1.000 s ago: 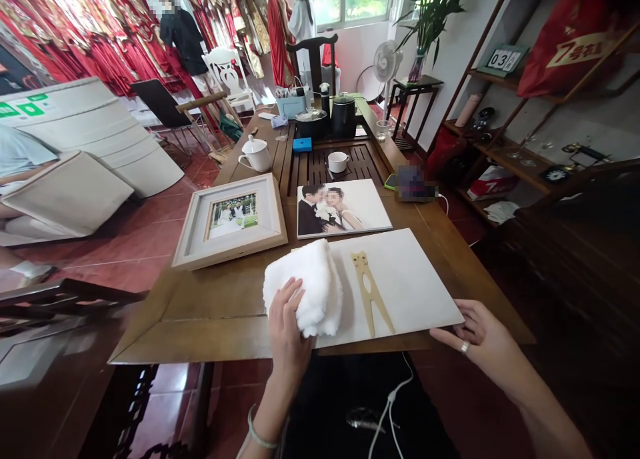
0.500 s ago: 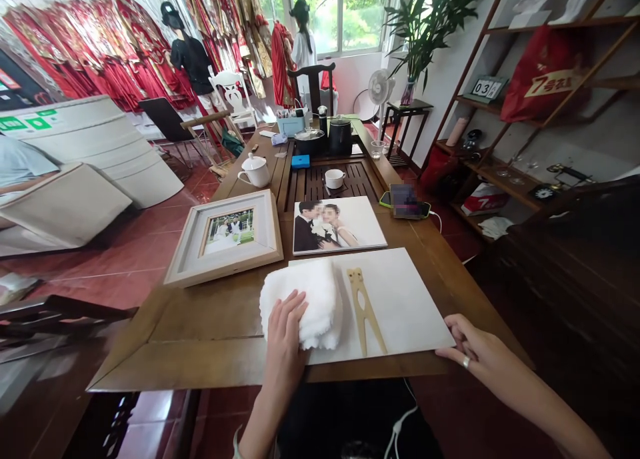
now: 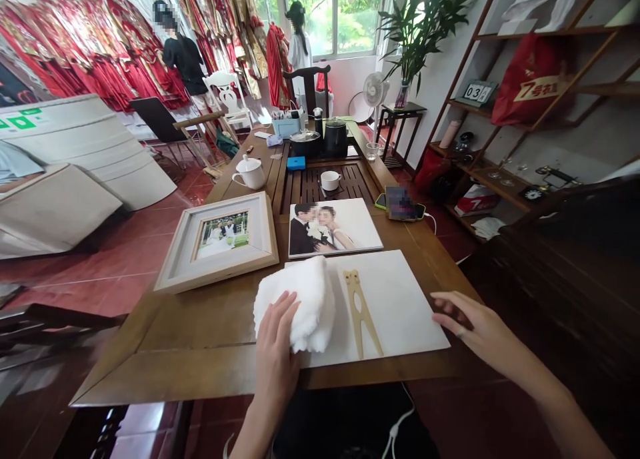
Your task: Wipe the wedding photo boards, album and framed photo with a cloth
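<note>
My left hand (image 3: 274,349) lies flat, fingers stretched out, on a folded white towel (image 3: 300,300) that rests on the left part of a white board (image 3: 400,305) at the near edge of the wooden table (image 3: 210,332). A thin pale wooden clip-like tool (image 3: 361,312) lies on the board just right of the towel. My right hand (image 3: 470,323) hovers with its fingers spread over the board's right edge; a ring is on one finger. It holds nothing.
Behind the board lie an unframed wedding photo (image 3: 333,227) and a framed photo (image 3: 219,238). Farther back are a phone (image 3: 400,203) on a cable, a white cup (image 3: 330,179), a white teapot (image 3: 250,172) and a black kettle (image 3: 335,137). Shelves (image 3: 505,112) stand at right, red garments (image 3: 100,52) at left.
My right hand has lifted off the board's near right corner and moved up along its right edge, fingers spreading. The left hand stays on the towel. The view has shifted slightly.
</note>
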`<action>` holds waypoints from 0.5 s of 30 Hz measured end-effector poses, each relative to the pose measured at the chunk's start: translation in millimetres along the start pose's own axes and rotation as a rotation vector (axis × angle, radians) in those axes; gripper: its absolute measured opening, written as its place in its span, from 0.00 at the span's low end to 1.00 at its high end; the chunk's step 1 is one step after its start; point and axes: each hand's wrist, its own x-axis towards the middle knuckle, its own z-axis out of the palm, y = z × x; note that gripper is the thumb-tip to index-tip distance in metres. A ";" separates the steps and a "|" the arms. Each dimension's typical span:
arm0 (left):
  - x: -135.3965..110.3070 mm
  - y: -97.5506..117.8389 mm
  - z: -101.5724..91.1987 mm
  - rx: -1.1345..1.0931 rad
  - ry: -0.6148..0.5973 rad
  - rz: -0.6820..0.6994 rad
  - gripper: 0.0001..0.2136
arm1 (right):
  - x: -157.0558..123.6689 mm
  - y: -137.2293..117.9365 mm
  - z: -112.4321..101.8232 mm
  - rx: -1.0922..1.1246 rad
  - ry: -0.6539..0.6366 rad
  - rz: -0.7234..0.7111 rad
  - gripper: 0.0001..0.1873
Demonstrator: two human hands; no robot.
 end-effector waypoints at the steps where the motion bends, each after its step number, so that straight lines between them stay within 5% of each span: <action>1: 1.5 1.5 -2.1 -0.011 0.024 -0.009 0.30 | 6.3 -0.9 4.8 0.048 0.046 -0.017 0.24; 6: 4.5 6.8 -4.7 -0.015 0.017 0.007 0.33 | 27.8 -2.1 34.5 0.157 0.113 0.029 0.35; 15: -0.2 11.8 2.5 0.095 -0.152 0.032 0.41 | 33.8 8.6 42.7 0.156 0.104 -0.114 0.32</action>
